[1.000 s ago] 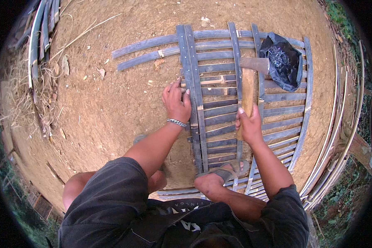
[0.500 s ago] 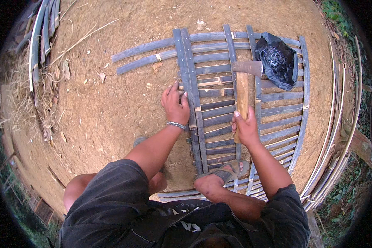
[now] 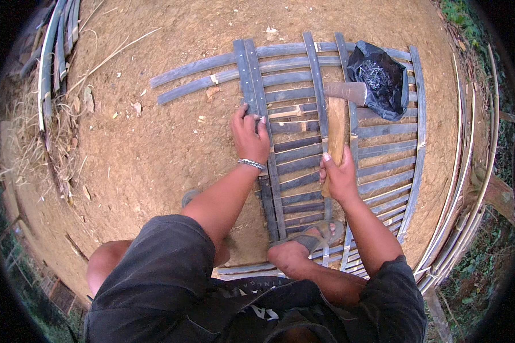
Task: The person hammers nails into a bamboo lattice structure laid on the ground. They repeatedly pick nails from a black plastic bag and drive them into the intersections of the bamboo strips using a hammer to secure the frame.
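Observation:
A frame of dark bamboo slats point(image 3: 301, 163) lies on the ground, its crosspieces fixed to long strips. My left hand point(image 3: 250, 137), wearing a chain bracelet, is at the left pair of long slats point(image 3: 249, 74). Its fingers are bent over a bamboo slat, with the thumb to their right; whether a small piece is also in them is hidden. My right hand point(image 3: 340, 171) is closed round the wooden handle of a hatchet point(image 3: 336, 123). The hatchet's head is up, its blade pointing right, over the frame. Beside the blade, a black plastic bag point(image 3: 392, 103) of nails point(image 3: 375, 77) sits open.
Bamboo strips point(image 3: 58, 51) and dry shavings point(image 3: 31, 131) lie at the far left. Long thin poles point(image 3: 460, 206) run along the right edge beside greenery. My sandalled foot point(image 3: 315, 237) rests on the near part of the frame. Bare brown soil point(image 3: 154, 148) spreads to the left.
My left hand has shifted slightly right and up, from the outer edge onto the paired slats. My right hand still grips the hatchet, nearly in the same place.

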Demonstrator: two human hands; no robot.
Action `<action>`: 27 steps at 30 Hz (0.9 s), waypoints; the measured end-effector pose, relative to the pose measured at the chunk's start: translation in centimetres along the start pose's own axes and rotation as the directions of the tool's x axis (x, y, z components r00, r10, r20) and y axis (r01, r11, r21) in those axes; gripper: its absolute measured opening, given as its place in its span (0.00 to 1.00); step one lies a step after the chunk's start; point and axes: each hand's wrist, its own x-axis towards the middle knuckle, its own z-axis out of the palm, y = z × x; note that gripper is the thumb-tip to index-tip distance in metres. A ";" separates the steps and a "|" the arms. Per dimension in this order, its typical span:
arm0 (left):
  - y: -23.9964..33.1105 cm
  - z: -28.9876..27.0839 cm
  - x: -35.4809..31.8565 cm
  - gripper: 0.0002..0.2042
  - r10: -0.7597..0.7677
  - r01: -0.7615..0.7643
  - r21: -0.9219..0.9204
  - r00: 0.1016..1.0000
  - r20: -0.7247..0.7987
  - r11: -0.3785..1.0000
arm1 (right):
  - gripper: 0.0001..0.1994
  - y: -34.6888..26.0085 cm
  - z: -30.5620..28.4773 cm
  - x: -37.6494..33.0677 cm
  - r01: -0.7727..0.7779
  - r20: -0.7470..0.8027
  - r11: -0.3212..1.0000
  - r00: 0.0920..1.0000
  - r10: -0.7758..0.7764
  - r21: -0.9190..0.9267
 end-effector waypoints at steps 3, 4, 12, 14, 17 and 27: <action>-0.1 0.6 -0.5 0.06 0.033 -0.032 0.024 0.999 -0.016 0.999 | 0.13 0.2 -0.1 -0.2 0.009 0.012 1.000 1.000 -0.009 -0.003; 0.0 0.6 -0.6 0.06 0.036 -0.036 0.031 0.999 -0.012 0.999 | 0.13 0.3 -0.1 -0.2 0.015 0.016 1.000 1.000 -0.015 -0.001; -0.4 0.7 -0.6 0.07 0.082 -0.082 0.002 0.996 -0.032 0.997 | 0.14 1.2 0.3 0.0 -0.036 0.031 0.999 0.999 0.036 0.021; -0.3 0.7 -0.7 0.07 0.064 -0.064 0.017 0.998 -0.015 0.998 | 0.14 1.0 0.4 -0.1 -0.032 0.036 0.999 0.999 0.032 0.018; 0.1 0.6 -0.5 0.07 0.041 -0.040 0.044 0.999 -0.008 0.998 | 0.14 0.7 0.4 0.0 -0.039 0.036 0.999 0.999 0.039 0.010; 1.4 1.3 0.5 0.06 -0.026 0.034 0.094 0.996 -0.083 0.995 | 0.13 0.7 0.6 1.1 -0.034 0.044 0.999 0.999 0.032 0.037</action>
